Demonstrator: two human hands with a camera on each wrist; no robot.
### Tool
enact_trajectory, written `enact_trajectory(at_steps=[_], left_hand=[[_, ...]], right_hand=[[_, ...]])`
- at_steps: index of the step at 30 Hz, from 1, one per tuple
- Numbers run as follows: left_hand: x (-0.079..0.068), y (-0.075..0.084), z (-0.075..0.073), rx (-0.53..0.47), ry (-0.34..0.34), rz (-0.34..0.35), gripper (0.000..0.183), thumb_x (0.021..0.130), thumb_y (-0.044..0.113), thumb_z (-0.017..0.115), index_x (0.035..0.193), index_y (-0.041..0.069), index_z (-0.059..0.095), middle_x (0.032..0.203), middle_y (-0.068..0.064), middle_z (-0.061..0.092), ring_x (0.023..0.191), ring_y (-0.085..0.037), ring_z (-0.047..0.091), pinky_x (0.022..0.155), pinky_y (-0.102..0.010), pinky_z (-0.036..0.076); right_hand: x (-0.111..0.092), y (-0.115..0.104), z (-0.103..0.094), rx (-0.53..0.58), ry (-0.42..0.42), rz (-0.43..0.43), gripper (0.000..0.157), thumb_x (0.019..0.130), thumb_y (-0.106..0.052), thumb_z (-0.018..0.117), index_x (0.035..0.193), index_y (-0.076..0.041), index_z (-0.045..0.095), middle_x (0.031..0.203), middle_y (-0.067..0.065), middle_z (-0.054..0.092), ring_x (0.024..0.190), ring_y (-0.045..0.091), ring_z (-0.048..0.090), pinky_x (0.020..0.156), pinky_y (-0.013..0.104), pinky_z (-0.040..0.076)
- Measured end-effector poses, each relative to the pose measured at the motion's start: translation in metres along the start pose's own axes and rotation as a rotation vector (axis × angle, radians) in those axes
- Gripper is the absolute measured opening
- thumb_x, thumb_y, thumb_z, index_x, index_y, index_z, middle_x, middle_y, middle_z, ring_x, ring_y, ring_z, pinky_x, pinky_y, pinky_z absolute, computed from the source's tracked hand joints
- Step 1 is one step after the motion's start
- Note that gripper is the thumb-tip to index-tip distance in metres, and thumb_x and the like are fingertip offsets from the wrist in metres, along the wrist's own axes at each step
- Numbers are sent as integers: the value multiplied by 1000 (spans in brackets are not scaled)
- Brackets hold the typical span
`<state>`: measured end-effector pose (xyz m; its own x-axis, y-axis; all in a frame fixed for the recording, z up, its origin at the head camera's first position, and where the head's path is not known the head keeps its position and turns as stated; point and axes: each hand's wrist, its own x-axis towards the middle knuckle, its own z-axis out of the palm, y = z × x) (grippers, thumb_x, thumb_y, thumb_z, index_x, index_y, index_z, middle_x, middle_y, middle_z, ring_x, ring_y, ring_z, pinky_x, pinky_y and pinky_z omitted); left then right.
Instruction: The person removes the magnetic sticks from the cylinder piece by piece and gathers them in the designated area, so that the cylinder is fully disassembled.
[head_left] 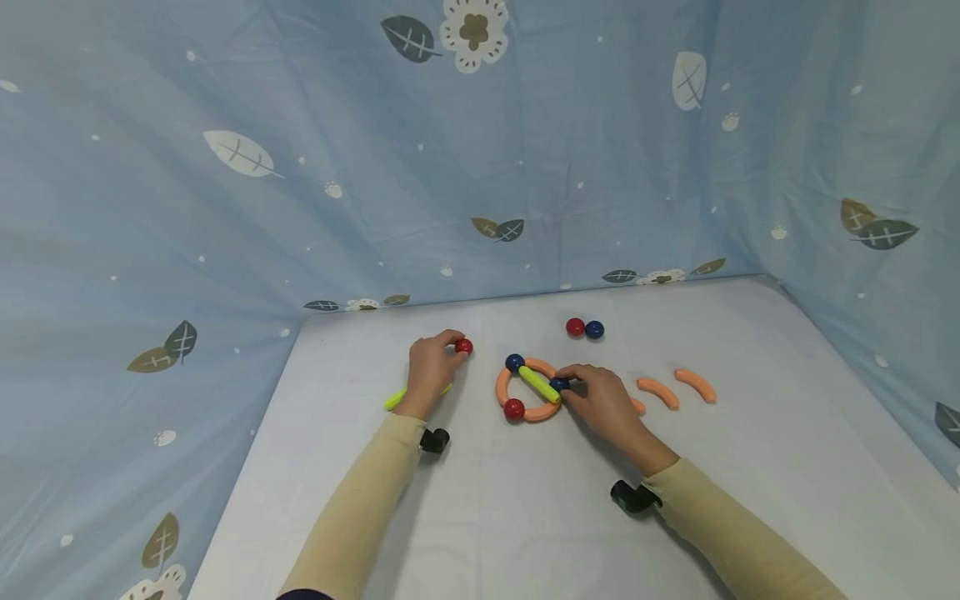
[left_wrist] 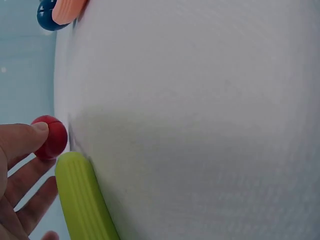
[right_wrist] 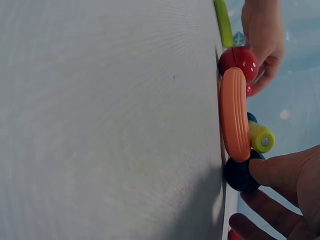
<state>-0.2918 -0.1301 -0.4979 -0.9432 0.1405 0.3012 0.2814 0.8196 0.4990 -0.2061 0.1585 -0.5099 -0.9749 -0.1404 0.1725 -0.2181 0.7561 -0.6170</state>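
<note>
In the head view, a ring of orange curved rods [head_left: 543, 412] lies on the table, joined by a red ball [head_left: 513, 409] and dark blue balls [head_left: 514, 362]. My right hand [head_left: 606, 406] pinches the dark blue ball [right_wrist: 242, 175] on the ring's right side between thumb and fingers. A yellow-green rod [head_left: 540, 385] crosses the ring; its bare metal-tipped end shows beside that ball in the right wrist view. To the left of the ring, my left hand [head_left: 431, 367] pinches a loose red ball [left_wrist: 52, 137]. Another yellow-green rod [left_wrist: 86, 200] lies under that hand.
Behind the ring sit a red ball [head_left: 575, 327] and a blue ball [head_left: 595, 330], side by side. Loose orange curved rods [head_left: 658, 393] lie right of my right hand, one partly hidden by it. A blue patterned cloth [head_left: 420, 183] hangs along the table's back.
</note>
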Motion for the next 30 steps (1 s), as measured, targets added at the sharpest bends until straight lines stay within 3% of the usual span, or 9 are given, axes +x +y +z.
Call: enact_trajectory(at_steps=[10, 16, 23, 30], left_hand=[[-2, 0, 0, -11, -23, -30, 30, 90, 14, 79, 119, 9, 74, 114, -9, 75, 110, -28, 68, 102, -48, 46], [-2, 0, 2, -1, -29, -50, 35, 89, 14, 80, 123, 10, 73, 117, -11, 74, 109, -29, 68, 98, -47, 48], [-3, 2, 0, -6, -14, -69, 39, 87, 12, 80, 126, 9, 72, 121, -12, 73, 115, -31, 66, 101, -47, 49], [-6, 8, -2, -10, -17, -34, 39, 89, 14, 80, 128, 9, 71, 127, -10, 70, 120, -30, 63, 106, -45, 47]], right_hand=[[1, -1, -1, -2, 1, 0, 30, 91, -10, 78, 120, -8, 72, 118, 11, 72, 112, 31, 64, 97, 51, 49], [0, 1, 0, -8, 8, -11, 31, 91, -10, 78, 121, -8, 71, 119, 11, 72, 115, 31, 63, 102, 54, 46], [0, -1, -2, -1, 0, -8, 31, 90, -11, 78, 121, -8, 72, 119, 11, 72, 116, 32, 63, 106, 57, 42], [0, 2, -1, -1, 10, -26, 31, 90, -10, 78, 121, -8, 71, 118, 11, 72, 115, 32, 63, 107, 60, 40]])
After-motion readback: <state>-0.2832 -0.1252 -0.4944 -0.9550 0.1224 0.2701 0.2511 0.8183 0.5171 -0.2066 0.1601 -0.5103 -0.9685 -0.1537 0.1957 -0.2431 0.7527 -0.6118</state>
